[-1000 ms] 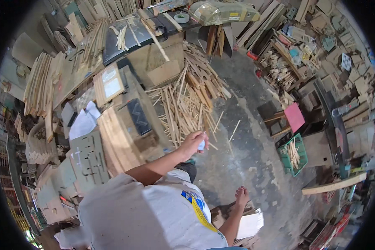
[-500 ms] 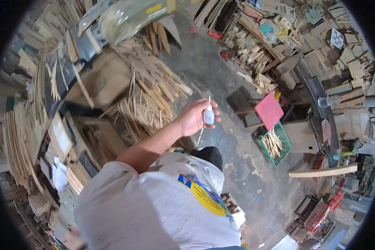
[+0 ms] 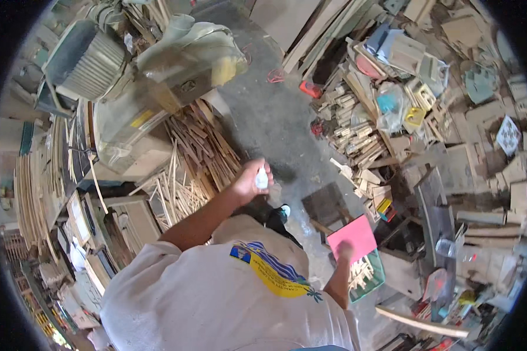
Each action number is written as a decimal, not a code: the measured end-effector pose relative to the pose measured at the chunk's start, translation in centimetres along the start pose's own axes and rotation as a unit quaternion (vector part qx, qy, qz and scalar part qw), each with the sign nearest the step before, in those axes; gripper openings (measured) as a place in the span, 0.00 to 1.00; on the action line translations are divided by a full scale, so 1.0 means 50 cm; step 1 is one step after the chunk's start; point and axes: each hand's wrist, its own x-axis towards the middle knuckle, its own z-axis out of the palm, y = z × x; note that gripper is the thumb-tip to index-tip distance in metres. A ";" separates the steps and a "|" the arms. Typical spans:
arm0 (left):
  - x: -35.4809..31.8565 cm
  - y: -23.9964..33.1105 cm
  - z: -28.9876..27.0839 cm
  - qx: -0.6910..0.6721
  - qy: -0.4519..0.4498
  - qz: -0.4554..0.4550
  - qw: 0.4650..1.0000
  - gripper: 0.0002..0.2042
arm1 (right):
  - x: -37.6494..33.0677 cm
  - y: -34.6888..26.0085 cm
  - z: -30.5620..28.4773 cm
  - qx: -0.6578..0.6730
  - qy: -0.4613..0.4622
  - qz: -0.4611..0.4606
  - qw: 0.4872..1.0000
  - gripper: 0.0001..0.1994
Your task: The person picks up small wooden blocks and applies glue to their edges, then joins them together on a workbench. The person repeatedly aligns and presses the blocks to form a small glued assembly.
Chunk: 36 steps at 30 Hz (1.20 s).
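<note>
My left hand (image 3: 250, 180) is held out in front of me, its fingers closed around a small white squeeze bottle (image 3: 262, 178) that stands roughly upright. Down at the right, my right hand (image 3: 345, 253) is over the near edge of a pink square stool seat (image 3: 360, 233). Blur hides its fingers, and whether it touches the seat I cannot tell. Just beside that seat sits a green plastic crate (image 3: 377, 275) with short wooden sticks (image 3: 360, 273) inside.
Long wooden strips (image 3: 202, 152) are heaped at the left beside a dusty machine (image 3: 181, 64). Offcuts (image 3: 357, 128) are piled at the far right. A curved wooden beam (image 3: 421, 322) lies near the crate. Grey concrete floor (image 3: 246, 76) runs between the piles.
My view has shifted forward and to the right. My right arm has come into view, reaching to the pink seat. The bottle remains in my left hand.
</note>
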 end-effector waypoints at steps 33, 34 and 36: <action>1.038 1.039 -0.370 -0.170 0.537 0.258 0.785 0.18 | 0.856 -2.153 1.159 -0.241 -0.393 -0.247 0.852 0.15; 1.009 1.042 -0.396 -0.200 0.537 0.264 0.776 0.17 | 0.712 -2.256 1.238 -0.322 -0.431 -0.325 0.778 0.23; 0.940 1.080 -0.391 -0.233 0.554 0.286 0.747 0.16 | 0.527 -2.374 1.386 -0.351 -0.559 -0.416 0.625 0.22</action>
